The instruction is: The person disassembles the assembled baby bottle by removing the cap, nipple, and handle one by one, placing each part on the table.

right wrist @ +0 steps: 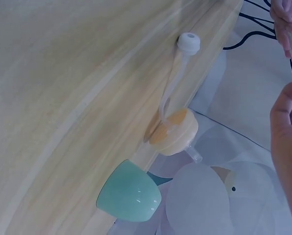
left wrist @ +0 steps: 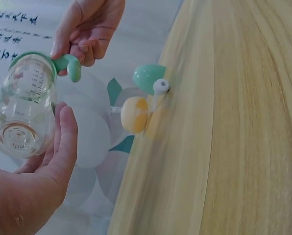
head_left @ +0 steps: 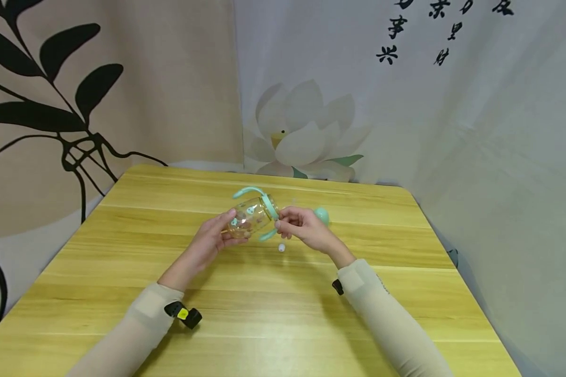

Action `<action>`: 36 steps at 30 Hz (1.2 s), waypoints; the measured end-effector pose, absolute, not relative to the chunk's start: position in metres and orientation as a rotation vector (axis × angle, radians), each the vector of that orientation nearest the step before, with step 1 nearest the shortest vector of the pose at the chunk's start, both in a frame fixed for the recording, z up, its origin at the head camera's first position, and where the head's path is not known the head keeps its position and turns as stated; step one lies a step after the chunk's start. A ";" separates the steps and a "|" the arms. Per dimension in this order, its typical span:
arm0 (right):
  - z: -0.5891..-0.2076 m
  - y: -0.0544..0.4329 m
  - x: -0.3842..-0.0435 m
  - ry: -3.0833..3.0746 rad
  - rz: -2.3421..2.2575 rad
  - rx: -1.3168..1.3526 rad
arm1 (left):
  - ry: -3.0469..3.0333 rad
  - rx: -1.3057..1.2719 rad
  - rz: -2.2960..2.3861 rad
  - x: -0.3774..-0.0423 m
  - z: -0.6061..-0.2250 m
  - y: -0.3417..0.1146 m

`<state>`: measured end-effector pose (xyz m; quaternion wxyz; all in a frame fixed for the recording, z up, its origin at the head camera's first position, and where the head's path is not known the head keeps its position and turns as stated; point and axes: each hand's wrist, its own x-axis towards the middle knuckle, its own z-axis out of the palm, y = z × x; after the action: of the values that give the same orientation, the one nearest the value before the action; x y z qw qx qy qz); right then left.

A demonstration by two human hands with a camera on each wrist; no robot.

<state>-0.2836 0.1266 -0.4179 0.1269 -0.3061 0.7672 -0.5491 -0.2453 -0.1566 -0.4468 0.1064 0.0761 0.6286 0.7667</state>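
Note:
Tilted above the table is a clear amber-tinted baby bottle (head_left: 249, 217), its mouth toward the right. My left hand (head_left: 212, 235) grips it around the lower body. A mint-green ring with two curved handles (head_left: 271, 207) sits around the bottle's neck. At that neck my right hand (head_left: 306, 228) pinches the handle ring with thumb and fingers; the exact contact is partly hidden. In the left wrist view, measuring marks show on the bottle (left wrist: 26, 98), and one green handle (left wrist: 73, 68) sticks out beside the right fingers.
Beyond the right hand a mint-green dome cap (right wrist: 130, 191) lies on the wooden table (head_left: 245, 324). Near it is a cream-and-orange bottle top (right wrist: 178, 133) with a clear straw ending in a white weighted tip (right wrist: 188, 44). Printed cloth (head_left: 311, 52) hangs behind the table.

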 end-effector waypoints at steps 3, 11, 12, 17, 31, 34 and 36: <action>-0.417 0.127 -0.283 2.235 -1.605 -0.902 | 1.852 0.233 2.250 -0.245 -0.446 -0.159; -0.414 0.124 -0.280 2.237 -1.630 -0.897 | 1.869 0.269 2.216 -0.243 -0.443 -0.164; -0.413 0.124 -0.280 2.232 -1.627 -0.899 | 1.860 0.267 2.219 -0.243 -0.443 -0.165; -0.412 0.127 -0.283 2.209 -1.665 -0.885 | 1.801 0.251 2.236 -0.241 -0.443 -0.173; -0.420 0.138 -0.296 2.230 -1.708 -0.806 | 1.770 0.175 2.287 -0.239 -0.448 -0.191; -0.422 0.137 -0.297 2.293 -1.660 -0.772 | 1.773 0.172 2.287 -0.240 -0.447 -0.191; -0.422 0.136 -0.300 2.361 -1.593 -0.767 | 1.770 0.160 2.295 -0.240 -0.447 -0.191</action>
<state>-0.2996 0.1360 -0.4221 0.0959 -0.2588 0.7968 -0.5375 -0.2398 -0.1913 -0.4466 0.1193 0.0546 0.6054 0.7850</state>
